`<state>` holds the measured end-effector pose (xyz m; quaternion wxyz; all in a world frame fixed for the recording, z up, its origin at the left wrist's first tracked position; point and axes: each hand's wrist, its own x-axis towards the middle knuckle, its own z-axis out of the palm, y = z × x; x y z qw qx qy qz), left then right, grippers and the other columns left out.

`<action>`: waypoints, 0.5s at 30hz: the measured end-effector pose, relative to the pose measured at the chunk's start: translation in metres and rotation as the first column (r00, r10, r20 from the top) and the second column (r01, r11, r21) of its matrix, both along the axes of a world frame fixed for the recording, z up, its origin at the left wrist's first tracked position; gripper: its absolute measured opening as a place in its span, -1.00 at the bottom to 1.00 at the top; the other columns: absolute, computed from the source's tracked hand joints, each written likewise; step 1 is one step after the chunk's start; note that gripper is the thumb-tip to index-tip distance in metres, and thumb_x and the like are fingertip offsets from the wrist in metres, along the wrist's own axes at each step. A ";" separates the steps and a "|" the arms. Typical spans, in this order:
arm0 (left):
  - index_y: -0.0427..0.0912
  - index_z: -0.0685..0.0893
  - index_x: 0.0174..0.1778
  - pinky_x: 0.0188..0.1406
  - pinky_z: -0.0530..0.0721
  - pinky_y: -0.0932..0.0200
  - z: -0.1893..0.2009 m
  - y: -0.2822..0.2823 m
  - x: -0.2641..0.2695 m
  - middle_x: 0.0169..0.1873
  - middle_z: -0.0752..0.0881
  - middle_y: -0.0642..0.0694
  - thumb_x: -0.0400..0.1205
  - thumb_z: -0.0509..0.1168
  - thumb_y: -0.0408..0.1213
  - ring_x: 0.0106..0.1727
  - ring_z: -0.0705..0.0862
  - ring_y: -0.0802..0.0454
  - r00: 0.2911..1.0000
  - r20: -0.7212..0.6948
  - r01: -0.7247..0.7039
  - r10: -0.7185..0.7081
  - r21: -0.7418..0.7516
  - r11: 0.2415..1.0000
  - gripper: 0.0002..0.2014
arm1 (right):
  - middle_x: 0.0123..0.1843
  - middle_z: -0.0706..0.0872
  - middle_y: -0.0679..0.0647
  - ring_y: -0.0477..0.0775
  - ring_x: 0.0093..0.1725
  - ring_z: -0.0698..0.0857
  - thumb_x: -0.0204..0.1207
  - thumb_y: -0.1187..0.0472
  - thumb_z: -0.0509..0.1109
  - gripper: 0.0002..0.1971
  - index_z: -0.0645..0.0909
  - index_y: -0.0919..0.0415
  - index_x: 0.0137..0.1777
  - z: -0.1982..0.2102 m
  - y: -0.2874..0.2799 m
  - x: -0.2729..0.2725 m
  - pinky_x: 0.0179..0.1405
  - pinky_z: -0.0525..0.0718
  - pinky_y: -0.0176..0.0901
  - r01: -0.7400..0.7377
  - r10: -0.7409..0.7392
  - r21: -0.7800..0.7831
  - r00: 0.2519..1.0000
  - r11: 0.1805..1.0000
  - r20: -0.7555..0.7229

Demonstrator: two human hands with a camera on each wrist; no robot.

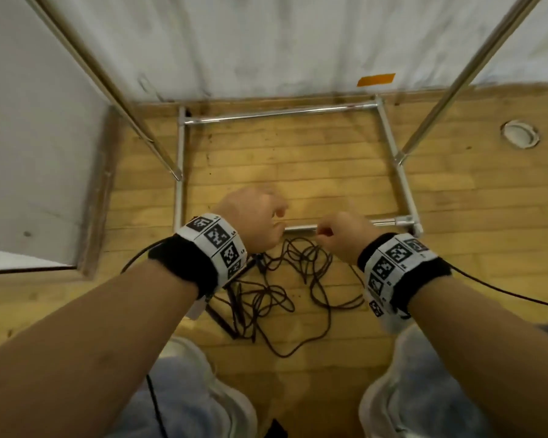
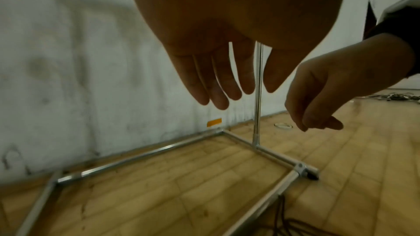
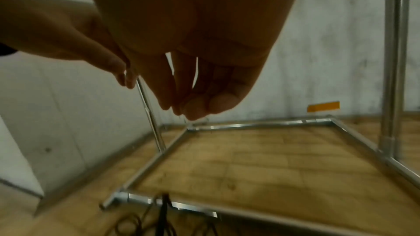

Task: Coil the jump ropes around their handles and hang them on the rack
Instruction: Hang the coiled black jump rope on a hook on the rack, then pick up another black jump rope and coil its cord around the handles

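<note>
Jump ropes [image 1: 285, 279], thin dark-brown cords with slim dark handles, lay in a loose tangled heap on the pale wooden plank floor [image 1: 298, 172], just in front of the near bar of the chrome tube rack [image 1: 389, 143] and between the person's knees and its rectangular base. None was coiled, and none hung on the rack; its two uprights rose out of sight.

Both hands hovered above the heap, close together and touching nothing. The left hand [image 1: 253, 221] had its fingers [image 2: 218, 85] straight and slightly spread, pointing down, empty. The right hand [image 1: 345, 235] had its fingers [image 3: 204, 103] loosely curled with the tips drawn near the thumb; nothing was visible between them in either wrist view, so it looked empty too.

By my judgement the first step was still ahead: finding a handle [image 1: 222, 320] and lifting one rope clear. The main risk was the tangle itself. Several cords crossed and looped over one another, so pulling on a single strand could drag the others along or tighten a knot. Grabbing cord rather than a handle would leave no core to wind on. The heap also lay against the rack's base bar, and a loop might snag under it as it was lifted.
</note>
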<state>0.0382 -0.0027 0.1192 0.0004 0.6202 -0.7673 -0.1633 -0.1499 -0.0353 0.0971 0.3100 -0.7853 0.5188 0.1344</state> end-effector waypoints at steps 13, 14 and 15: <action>-0.04 0.62 0.28 0.19 0.60 -0.06 -0.195 0.013 -0.002 0.17 0.66 -0.02 0.64 0.22 0.09 0.19 0.62 -0.04 0.995 0.099 -0.039 -0.007 0.457 0.889 -0.61 | -0.33 0.53 0.04 0.07 -0.29 0.56 0.53 -0.27 0.22 -0.52 0.44 0.18 -0.29 -0.165 0.010 0.014 -0.31 0.56 -0.09 0.006 0.045 0.152 0.944 0.988 -0.328; -0.07 0.59 0.32 0.20 0.61 -0.05 -0.205 0.014 -0.004 0.23 0.62 -0.02 0.63 0.23 0.10 0.22 0.60 -0.04 0.997 0.080 -0.051 0.015 0.473 0.879 -0.57 | -0.30 0.56 0.06 0.08 -0.28 0.57 0.54 -0.25 0.23 -0.54 0.45 0.17 -0.30 -0.174 0.012 0.013 -0.31 0.56 -0.10 0.015 0.039 0.160 0.942 0.987 -0.332; -0.09 0.57 0.35 0.20 0.61 -0.03 -0.214 0.015 -0.006 0.27 0.58 -0.03 0.63 0.24 0.11 0.25 0.59 -0.05 0.997 0.064 -0.063 0.036 0.493 0.868 -0.54 | -0.23 0.61 0.09 0.12 -0.23 0.61 0.57 -0.17 0.24 -0.59 0.50 0.19 -0.25 -0.182 0.013 0.013 -0.28 0.57 -0.09 0.012 0.044 0.168 0.945 0.986 -0.324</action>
